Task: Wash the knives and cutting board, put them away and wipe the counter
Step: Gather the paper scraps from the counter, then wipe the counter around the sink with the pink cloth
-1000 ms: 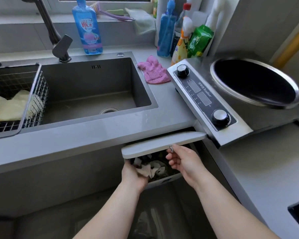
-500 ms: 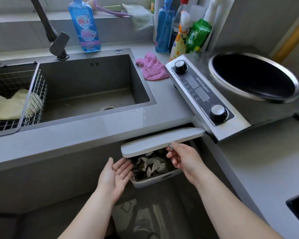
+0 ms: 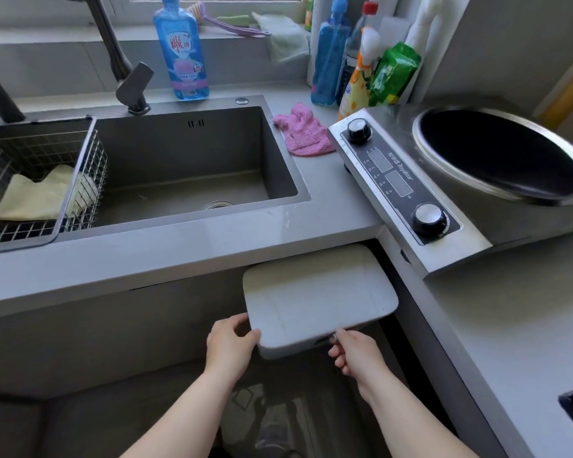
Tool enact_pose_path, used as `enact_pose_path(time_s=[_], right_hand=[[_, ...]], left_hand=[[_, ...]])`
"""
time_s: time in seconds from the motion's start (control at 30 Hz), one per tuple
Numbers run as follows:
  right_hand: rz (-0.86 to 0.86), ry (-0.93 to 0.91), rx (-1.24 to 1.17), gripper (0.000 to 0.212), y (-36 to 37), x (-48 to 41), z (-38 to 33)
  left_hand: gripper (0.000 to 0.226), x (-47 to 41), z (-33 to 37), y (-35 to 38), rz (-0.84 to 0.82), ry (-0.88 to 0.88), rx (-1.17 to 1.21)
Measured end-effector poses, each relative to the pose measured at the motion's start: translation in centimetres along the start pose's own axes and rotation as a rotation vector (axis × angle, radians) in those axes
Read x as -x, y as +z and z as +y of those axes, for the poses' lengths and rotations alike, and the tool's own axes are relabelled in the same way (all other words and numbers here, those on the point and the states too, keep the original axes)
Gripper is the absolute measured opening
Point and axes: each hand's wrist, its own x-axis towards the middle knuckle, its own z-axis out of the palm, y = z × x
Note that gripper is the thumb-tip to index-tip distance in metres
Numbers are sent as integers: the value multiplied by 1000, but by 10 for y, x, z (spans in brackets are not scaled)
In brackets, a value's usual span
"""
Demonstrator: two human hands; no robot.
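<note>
A white waste bin (image 3: 318, 299) hangs under the grey counter (image 3: 146, 252), its lid down flat. My left hand (image 3: 229, 348) grips the bin's front left corner, thumb on top of the lid. My right hand (image 3: 358, 355) pinches a small metal tab at the lid's front edge. A pink cloth (image 3: 305, 135) lies on the counter between the sink (image 3: 179, 143) and the cooker. A yellow cloth (image 3: 37, 193) lies in the wire basket (image 3: 90, 180) at the sink's left. No knife or cutting board is in view.
An induction cooker (image 3: 394, 180) with a round black well (image 3: 500, 153) fills the right counter. The faucet (image 3: 133, 87) and a blue dish soap bottle (image 3: 182, 51) stand behind the sink. Several cleaner bottles (image 3: 361, 61) crowd the back corner.
The bin's lid has come down and now hides the scraps inside. My left hand left the bin's inside and took hold of its front left corner. My right hand lowered with the lid's tab.
</note>
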Motion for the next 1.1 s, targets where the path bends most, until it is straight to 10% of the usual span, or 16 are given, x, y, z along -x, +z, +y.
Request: enact_pose_path(time_s=[0.53, 0.8, 1.1], right_hand=[[68, -125, 509, 45, -18, -16, -1], [53, -491, 387, 25, 6, -5, -60], [179, -688, 291, 17, 75, -46, -165]], left_hand=[[39, -7, -2, -15, 143, 94, -168], [15, -22, 42, -73, 200, 403, -22], [37, -118, 87, -127, 163, 566, -86]])
